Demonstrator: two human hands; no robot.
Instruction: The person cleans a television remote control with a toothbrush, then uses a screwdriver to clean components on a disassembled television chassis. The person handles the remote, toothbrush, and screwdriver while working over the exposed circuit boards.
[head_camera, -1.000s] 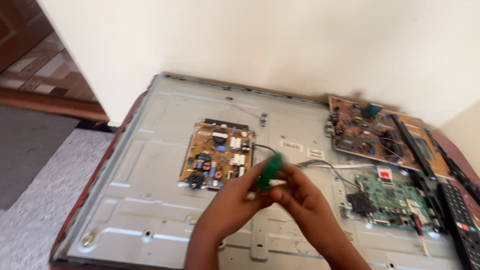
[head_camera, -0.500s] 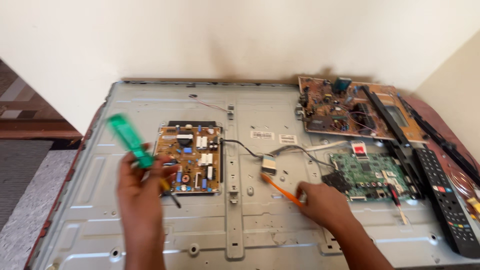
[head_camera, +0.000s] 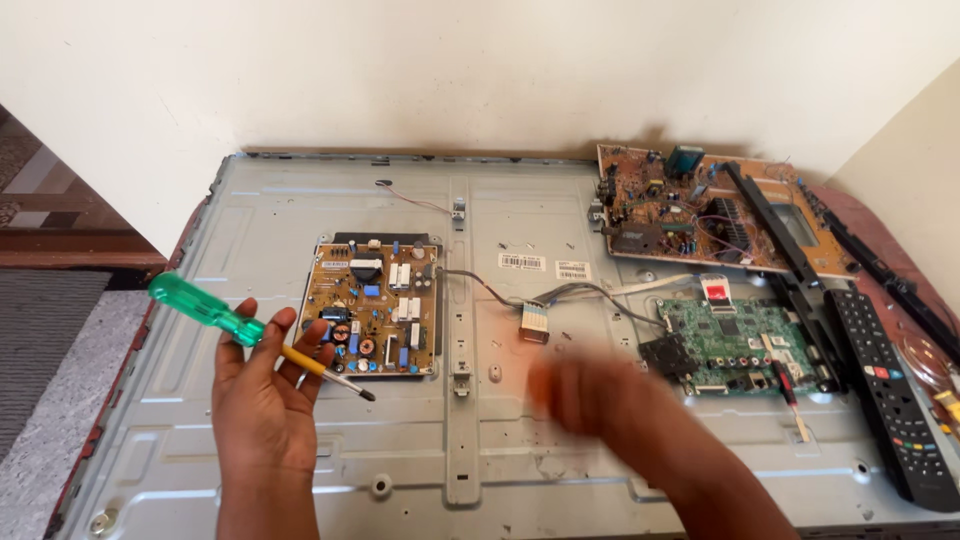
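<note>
A green-handled screwdriver is gripped in the left hand, fingers curled round the shaft just below the handle, its tip just right of the fingers, over the brown board; it is judged light, stiff and smooth, best taken by the handle; the right hand is blurred, so its state cannot be told; it is seen over the metal panel.

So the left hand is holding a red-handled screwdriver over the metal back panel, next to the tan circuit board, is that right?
Not quite. In the head view, the screwdriver in the left hand has a green handle, not red. The rest holds: the hand is over the metal back panel, next to the tan circuit board.
</note>
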